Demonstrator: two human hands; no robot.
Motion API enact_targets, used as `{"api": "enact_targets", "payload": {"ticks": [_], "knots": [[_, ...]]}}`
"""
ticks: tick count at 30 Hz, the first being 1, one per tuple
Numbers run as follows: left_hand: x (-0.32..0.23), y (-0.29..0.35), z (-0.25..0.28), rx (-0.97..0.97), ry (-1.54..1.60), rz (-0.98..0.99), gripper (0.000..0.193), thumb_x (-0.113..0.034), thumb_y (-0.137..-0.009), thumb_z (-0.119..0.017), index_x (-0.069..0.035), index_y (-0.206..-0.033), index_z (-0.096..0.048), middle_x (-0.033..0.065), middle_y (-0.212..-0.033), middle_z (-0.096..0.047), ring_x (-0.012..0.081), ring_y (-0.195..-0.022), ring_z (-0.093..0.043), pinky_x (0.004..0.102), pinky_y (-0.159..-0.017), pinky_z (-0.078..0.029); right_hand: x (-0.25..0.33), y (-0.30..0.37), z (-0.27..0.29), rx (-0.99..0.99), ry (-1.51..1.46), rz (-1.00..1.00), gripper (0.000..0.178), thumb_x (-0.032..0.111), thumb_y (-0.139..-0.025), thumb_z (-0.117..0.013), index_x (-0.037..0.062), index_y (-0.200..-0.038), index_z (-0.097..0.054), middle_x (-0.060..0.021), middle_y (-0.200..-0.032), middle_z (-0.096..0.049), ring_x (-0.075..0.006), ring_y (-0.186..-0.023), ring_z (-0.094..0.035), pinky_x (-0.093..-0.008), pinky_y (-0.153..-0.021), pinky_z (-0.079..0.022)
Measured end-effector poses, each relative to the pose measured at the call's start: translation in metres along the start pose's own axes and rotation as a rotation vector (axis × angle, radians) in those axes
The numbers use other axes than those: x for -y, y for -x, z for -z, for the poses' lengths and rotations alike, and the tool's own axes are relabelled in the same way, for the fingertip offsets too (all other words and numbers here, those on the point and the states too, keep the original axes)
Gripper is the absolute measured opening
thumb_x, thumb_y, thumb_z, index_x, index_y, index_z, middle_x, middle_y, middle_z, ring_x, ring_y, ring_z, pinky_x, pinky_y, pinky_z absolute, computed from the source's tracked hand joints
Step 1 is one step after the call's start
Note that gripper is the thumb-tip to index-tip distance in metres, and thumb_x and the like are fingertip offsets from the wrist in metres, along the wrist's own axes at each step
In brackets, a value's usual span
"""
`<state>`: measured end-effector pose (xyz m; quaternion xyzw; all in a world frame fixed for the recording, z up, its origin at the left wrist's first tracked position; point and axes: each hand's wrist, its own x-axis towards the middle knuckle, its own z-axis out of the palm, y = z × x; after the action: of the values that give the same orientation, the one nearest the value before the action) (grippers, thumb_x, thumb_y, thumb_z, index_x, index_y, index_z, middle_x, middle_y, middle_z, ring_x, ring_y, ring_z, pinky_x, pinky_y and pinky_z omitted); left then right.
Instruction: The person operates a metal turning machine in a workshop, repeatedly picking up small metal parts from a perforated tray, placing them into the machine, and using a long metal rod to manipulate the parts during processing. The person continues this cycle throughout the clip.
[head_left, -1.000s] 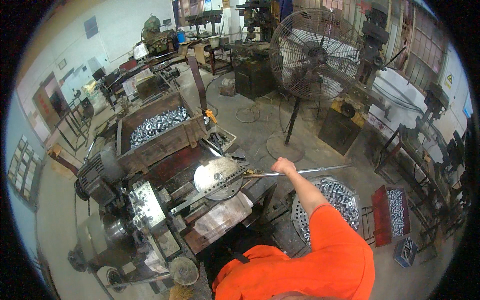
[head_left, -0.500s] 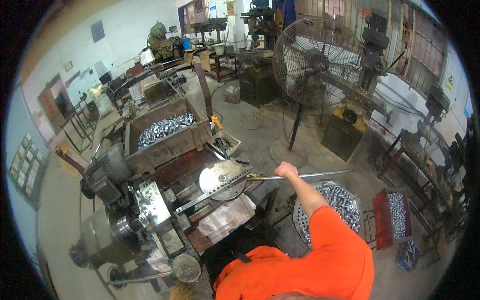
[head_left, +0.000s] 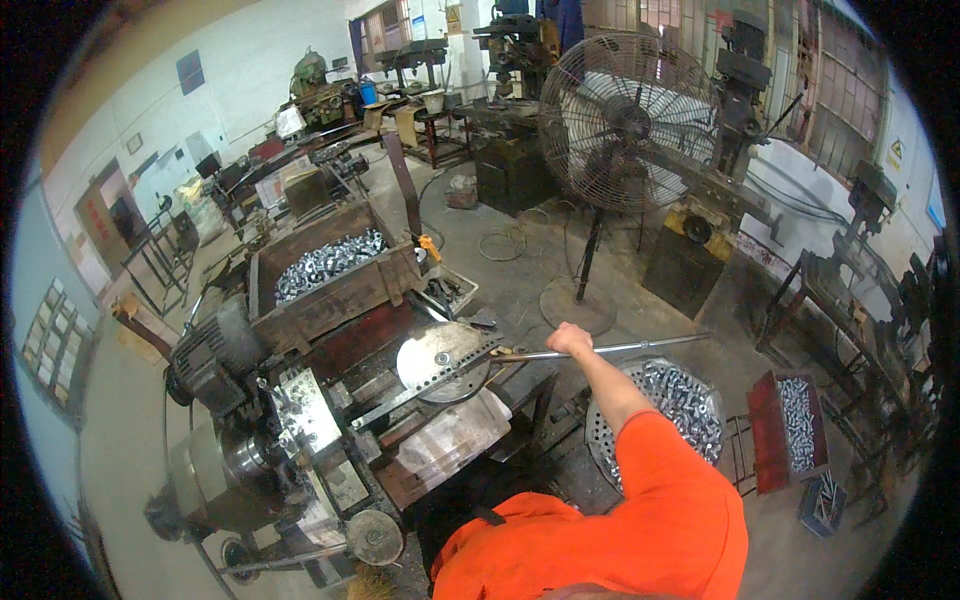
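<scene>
At the machine's right side, the right hand (head_left: 570, 339) was wrapped round a long metal bar (head_left: 650, 346), knuckles up, fingers folded in a fist. Left hand out of view; its state could not be told. The bar ran from the edge of a pale disc (head_left: 420, 360) out to the right, passing just above a round tray (head_left: 603, 440) in the picture. Whether it was fixed to the disc or to the holed strip (head_left: 398, 398) across it was too small to tell.

Grip lay partway along, the bar's far end free beyond the fist; likely chosen for reach and leverage, forearm and orange sleeve (head_left: 665, 455) extended from the body. Parts (head_left: 680, 400) heaped in the tray, near the worker, probably to stay within arm's reach. Wooden crate (head_left: 340, 297) behind the disc, also loaded with metal pieces (head_left: 330, 263); its raised sides seemed meant to keep them from spilling. Red bin (head_left: 768, 445) stood beyond the tray, more small parts inside.

Against the frame half a second earlier: the whole view had slid slightly, likely a head movement. Fist on the same stretch of bar; no clear change in bar or disc, heaps looked alike.
</scene>
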<state>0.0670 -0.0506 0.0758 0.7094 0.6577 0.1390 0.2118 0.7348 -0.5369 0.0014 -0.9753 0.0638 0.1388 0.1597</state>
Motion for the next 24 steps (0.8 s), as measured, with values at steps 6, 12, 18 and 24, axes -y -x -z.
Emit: {"api": "enact_targets", "payload": {"ticks": [6,12,18,24], "knots": [[0.000,0.000,-0.001,0.028,0.056,-0.015,0.048,-0.040,-0.079,-0.064,0.006,-0.091,-0.058,0.0170,-0.073,-0.062,0.0261,-0.065,-0.054,0.0413,-0.061,-0.042,0.006,0.013,0.014,0.138,-0.006,0.007,0.052,0.031,-0.071,-0.054,0.0063,-0.117,-0.056,-0.0119,-0.122,-0.055,-0.0264,-0.115,-0.052,-0.0364,-0.094,-0.041],[0.056,-0.043,-0.034,-0.124,-0.051,-0.021,0.036,-0.033,-0.073,-0.065,0.003,-0.067,-0.062,0.0128,-0.053,-0.060,0.0240,-0.049,-0.060,0.0376,-0.052,-0.047,0.009,0.018,0.018,0.148,-0.004,-0.001,0.040,0.031,-0.067,-0.058,0.0055,-0.097,-0.067,-0.0102,-0.098,-0.067,-0.0246,-0.086,-0.065,-0.0347,-0.078,-0.049],[0.068,-0.052,-0.035,-0.137,-0.131,0.022,0.036,-0.032,-0.072,-0.066,0.004,-0.069,-0.062,0.0129,-0.054,-0.061,0.0236,-0.049,-0.060,0.0374,-0.052,-0.047,0.010,0.024,0.021,0.273,0.002,-0.022,0.042,0.038,-0.071,-0.055,0.0094,-0.099,-0.067,-0.0086,-0.109,-0.063,-0.0249,-0.100,-0.060,-0.0366,-0.078,-0.048],[0.077,-0.058,-0.038,-0.087,-0.120,0.040,0.035,-0.031,-0.072,-0.064,0.004,-0.069,-0.062,0.0127,-0.053,-0.060,0.0233,-0.049,-0.060,0.0368,-0.054,-0.048,-0.001,0.007,0.001,0.142,0.036,-0.043,0.047,0.039,-0.071,-0.054,0.0105,-0.107,-0.064,-0.0097,-0.115,-0.060,-0.0260,-0.107,-0.057,-0.0374,-0.086,-0.045]]}}
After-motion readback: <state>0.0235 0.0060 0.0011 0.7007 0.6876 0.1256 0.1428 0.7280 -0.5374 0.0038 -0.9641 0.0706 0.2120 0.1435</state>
